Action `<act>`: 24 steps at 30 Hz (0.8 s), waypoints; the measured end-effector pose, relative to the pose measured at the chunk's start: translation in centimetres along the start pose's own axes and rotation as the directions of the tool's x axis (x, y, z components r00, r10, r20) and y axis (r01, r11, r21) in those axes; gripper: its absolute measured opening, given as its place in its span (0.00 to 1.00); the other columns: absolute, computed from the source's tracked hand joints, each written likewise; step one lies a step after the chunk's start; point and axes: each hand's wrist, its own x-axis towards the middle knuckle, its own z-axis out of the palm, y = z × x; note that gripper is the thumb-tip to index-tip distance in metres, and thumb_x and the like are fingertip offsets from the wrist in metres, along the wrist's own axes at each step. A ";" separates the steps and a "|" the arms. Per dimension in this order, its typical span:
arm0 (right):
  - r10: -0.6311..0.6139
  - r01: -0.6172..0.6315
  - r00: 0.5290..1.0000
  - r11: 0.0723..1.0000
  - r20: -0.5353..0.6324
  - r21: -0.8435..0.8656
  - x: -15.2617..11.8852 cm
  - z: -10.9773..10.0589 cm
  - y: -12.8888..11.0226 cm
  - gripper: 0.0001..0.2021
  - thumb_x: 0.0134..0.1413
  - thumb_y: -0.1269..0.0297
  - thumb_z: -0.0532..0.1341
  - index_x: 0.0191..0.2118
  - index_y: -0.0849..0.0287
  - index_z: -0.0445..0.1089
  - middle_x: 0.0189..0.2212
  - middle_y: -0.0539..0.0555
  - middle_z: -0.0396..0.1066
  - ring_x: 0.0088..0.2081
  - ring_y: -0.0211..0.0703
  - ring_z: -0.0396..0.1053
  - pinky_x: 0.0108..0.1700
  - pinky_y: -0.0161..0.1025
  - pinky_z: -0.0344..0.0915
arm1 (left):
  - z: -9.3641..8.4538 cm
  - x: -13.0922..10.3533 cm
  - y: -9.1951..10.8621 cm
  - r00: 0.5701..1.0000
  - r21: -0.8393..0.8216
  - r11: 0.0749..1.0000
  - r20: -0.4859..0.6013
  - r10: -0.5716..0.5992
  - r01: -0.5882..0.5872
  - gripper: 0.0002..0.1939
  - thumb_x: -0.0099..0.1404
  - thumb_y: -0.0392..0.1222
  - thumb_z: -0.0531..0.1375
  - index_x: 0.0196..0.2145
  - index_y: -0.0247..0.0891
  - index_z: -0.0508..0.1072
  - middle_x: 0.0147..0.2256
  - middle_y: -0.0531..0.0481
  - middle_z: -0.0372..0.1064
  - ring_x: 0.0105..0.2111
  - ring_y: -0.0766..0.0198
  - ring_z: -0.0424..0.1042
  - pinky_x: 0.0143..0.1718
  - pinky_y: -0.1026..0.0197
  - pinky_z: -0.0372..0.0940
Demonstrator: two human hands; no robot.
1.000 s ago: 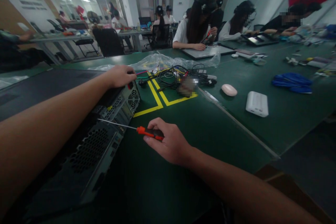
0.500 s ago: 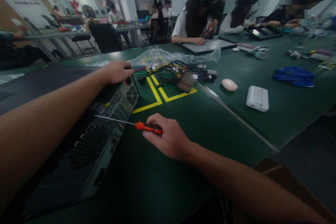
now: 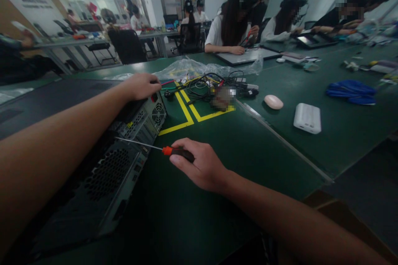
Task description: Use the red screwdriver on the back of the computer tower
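Note:
A black desktop computer case (image 3: pixel 137 165) lies at the left with its vented back panel turned toward me. My left hand (image 3: pixel 143 86) rests on the far corner of the case, its fingers bent over the edge by the small round fan grille (image 3: pixel 158 113). In my right hand (image 3: pixel 199 163) is a screwdriver (image 3: pixel 168 151) with an orange and black handle, pinched between thumb and fingers. Its long thin shaft points left to the back panel, and the tip is at the panel's upper edge near the expansion slots. Whether it sits in a screw I cannot tell.
Tangled cables (image 3: pixel 205 87) and clear plastic wrap (image 3: pixel 186 66) lie beyond the case. Yellow tape (image 3: pixel 186 109) marks the green table. Rightward are a pink oval object (image 3: pixel 273 102), a white box-shaped device (image 3: pixel 307 118) and a blue bundle (image 3: pixel 350 92). Other people work across the table.
The screwdriver handle has turned in my right hand: its orange stripe showed before and dark grip shows now. The shaft still points at the same spot. My left hand stays on the case.

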 end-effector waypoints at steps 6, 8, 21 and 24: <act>0.063 -0.063 0.998 0.998 -0.015 0.001 -0.2 0.6 0.2 0.16 0.65 0.55 0.71 0.50 0.49 0.67 0.30 0.42 0.71 0.29 0.40 0.67 0.36 0.40 0.58 | -0.2 -0.2 0.1 1.000 -0.014 1.000 0.008 -0.009 0.009 0.31 0.70 0.54 0.55 0.60 0.44 0.89 0.56 0.41 0.87 0.59 0.42 0.82 0.62 0.50 0.73; 0.054 -0.054 0.998 0.999 -0.029 -0.003 -0.1 0.6 0.2 0.12 0.66 0.58 0.69 0.47 0.49 0.65 0.30 0.43 0.71 0.29 0.39 0.66 0.36 0.39 0.58 | -0.2 -0.2 0.2 1.000 -0.007 1.000 0.005 -0.015 0.015 0.31 0.70 0.54 0.55 0.60 0.44 0.89 0.56 0.41 0.86 0.59 0.41 0.82 0.62 0.50 0.73; 0.034 -0.034 0.999 0.999 -0.019 -0.001 0.0 0.1 0.0 0.12 0.69 0.52 0.68 0.46 0.50 0.67 0.32 0.45 0.71 0.30 0.40 0.65 0.36 0.39 0.59 | -0.2 -0.2 0.1 0.998 0.014 1.000 0.064 0.026 -0.027 0.30 0.76 0.50 0.52 0.62 0.34 0.85 0.57 0.35 0.84 0.54 0.42 0.80 0.61 0.44 0.71; 0.037 -0.037 0.999 0.999 -0.014 -0.008 0.1 0.1 0.1 0.12 0.69 0.52 0.68 0.47 0.50 0.67 0.33 0.45 0.71 0.30 0.40 0.65 0.37 0.39 0.60 | 0.1 0.1 -0.1 0.998 -0.002 1.000 0.055 0.021 -0.021 0.29 0.76 0.51 0.53 0.61 0.37 0.85 0.57 0.37 0.85 0.55 0.42 0.80 0.62 0.43 0.71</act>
